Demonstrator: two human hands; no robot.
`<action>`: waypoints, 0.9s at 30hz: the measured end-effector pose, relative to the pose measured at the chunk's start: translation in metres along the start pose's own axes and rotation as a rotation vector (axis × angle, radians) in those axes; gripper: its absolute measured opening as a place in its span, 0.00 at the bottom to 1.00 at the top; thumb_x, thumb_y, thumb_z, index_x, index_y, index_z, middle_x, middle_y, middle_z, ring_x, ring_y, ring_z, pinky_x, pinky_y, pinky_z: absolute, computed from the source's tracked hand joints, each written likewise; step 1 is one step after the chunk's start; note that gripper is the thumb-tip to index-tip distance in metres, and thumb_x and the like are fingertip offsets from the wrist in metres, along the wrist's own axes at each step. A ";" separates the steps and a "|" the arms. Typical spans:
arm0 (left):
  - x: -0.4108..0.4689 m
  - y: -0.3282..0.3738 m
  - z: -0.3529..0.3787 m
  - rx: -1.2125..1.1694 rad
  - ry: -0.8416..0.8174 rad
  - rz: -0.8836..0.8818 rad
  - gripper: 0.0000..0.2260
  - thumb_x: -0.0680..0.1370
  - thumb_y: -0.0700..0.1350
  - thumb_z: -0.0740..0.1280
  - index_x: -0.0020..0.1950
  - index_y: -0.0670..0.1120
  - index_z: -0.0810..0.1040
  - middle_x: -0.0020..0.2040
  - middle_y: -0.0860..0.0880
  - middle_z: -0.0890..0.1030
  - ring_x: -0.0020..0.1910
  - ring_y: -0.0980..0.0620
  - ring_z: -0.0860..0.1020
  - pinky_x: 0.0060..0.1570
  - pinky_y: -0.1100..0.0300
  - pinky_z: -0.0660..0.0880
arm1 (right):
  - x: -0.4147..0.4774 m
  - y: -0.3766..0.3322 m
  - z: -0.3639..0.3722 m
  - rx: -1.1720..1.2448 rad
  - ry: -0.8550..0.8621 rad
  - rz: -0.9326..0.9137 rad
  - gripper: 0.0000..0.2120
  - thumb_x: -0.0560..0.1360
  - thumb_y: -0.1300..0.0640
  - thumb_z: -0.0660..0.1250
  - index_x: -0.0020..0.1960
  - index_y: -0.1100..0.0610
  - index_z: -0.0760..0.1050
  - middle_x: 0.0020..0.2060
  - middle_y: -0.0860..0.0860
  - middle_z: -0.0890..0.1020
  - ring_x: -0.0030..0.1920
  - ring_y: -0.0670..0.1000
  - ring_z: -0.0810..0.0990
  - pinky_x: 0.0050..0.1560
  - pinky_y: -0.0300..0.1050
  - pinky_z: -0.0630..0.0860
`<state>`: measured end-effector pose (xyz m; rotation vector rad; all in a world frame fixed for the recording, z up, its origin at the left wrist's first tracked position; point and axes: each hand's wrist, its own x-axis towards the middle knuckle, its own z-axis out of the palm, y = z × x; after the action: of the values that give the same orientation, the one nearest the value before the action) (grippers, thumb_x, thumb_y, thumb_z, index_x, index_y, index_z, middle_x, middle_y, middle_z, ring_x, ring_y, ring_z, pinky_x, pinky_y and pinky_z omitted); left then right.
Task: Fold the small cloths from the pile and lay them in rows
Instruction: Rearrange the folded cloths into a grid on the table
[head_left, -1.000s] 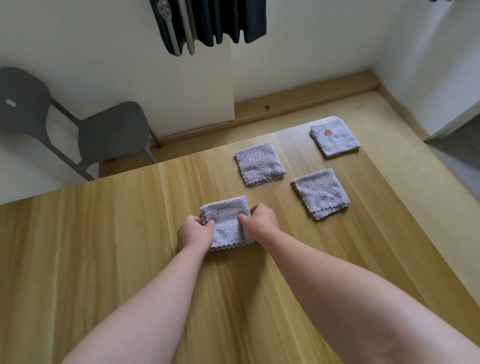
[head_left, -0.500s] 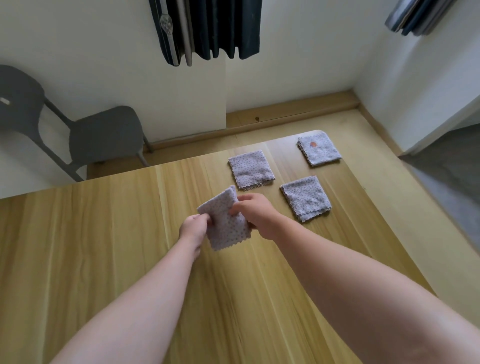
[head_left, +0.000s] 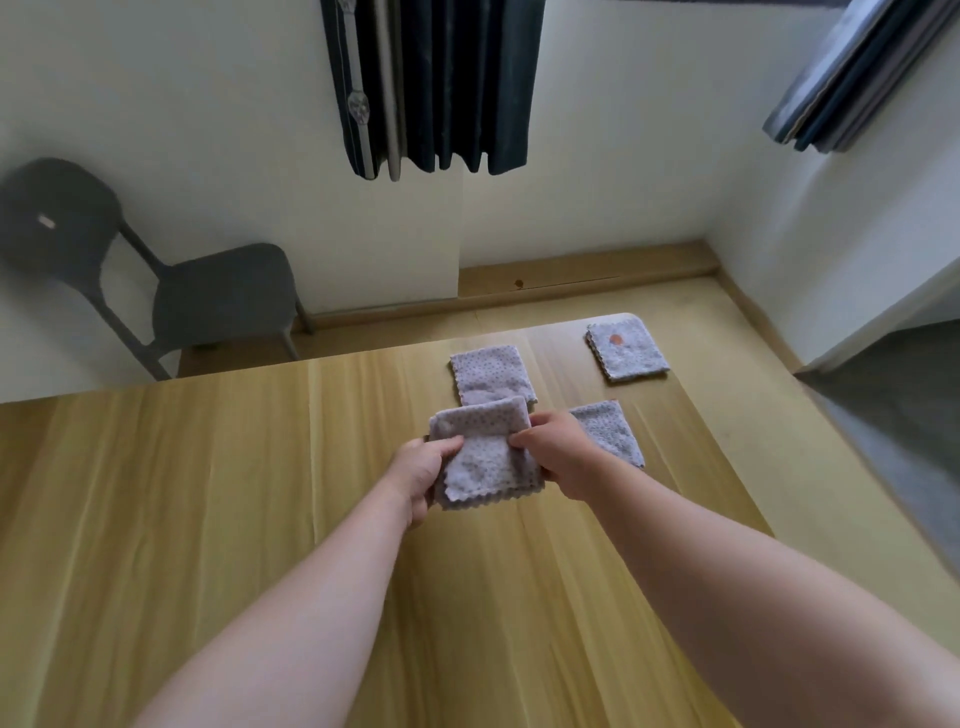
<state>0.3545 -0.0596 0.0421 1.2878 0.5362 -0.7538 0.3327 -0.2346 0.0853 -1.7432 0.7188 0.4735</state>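
Note:
A small folded lilac dotted cloth (head_left: 485, 457) is lifted above the wooden table (head_left: 208, 493) between both hands. My left hand (head_left: 421, 470) pinches its left edge and my right hand (head_left: 558, 454) pinches its right edge. Three folded cloths lie flat beyond: one (head_left: 488, 376) straight behind the held cloth, one (head_left: 610, 434) partly hidden by my right hand, and one with an orange mark (head_left: 626, 349) near the far right corner. No pile of cloths is in view.
A grey chair (head_left: 171, 296) stands against the wall at the far left. Dark curtains (head_left: 431, 83) hang above the table's far side. The table's right edge runs diagonally past the cloths, with floor (head_left: 769, 415) beyond it.
The folded cloth came up off the table in both hands and now hangs upright and farther forward. The view tilted upward.

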 end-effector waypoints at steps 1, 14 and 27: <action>0.003 0.000 0.004 0.026 0.053 0.032 0.06 0.80 0.40 0.70 0.55 0.41 0.79 0.46 0.43 0.86 0.39 0.46 0.84 0.37 0.56 0.82 | 0.005 0.002 -0.002 -0.016 0.015 -0.003 0.06 0.79 0.63 0.68 0.56 0.60 0.80 0.50 0.56 0.84 0.50 0.56 0.84 0.53 0.56 0.83; 0.084 0.059 0.052 0.174 0.246 0.108 0.04 0.78 0.34 0.71 0.49 0.41 0.78 0.53 0.38 0.84 0.50 0.40 0.84 0.50 0.48 0.82 | 0.114 -0.034 -0.033 -0.157 0.122 -0.110 0.05 0.78 0.61 0.66 0.47 0.58 0.81 0.45 0.57 0.85 0.47 0.59 0.84 0.50 0.58 0.83; 0.148 0.062 0.060 0.778 0.593 0.212 0.10 0.77 0.49 0.73 0.51 0.44 0.77 0.47 0.48 0.80 0.47 0.44 0.78 0.44 0.57 0.72 | 0.179 -0.033 -0.029 -0.299 0.162 -0.055 0.11 0.77 0.50 0.70 0.45 0.59 0.80 0.47 0.55 0.84 0.52 0.57 0.83 0.45 0.45 0.78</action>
<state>0.4951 -0.1410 -0.0131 2.2881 0.5806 -0.3883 0.4855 -0.2969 0.0020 -2.0953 0.7402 0.4208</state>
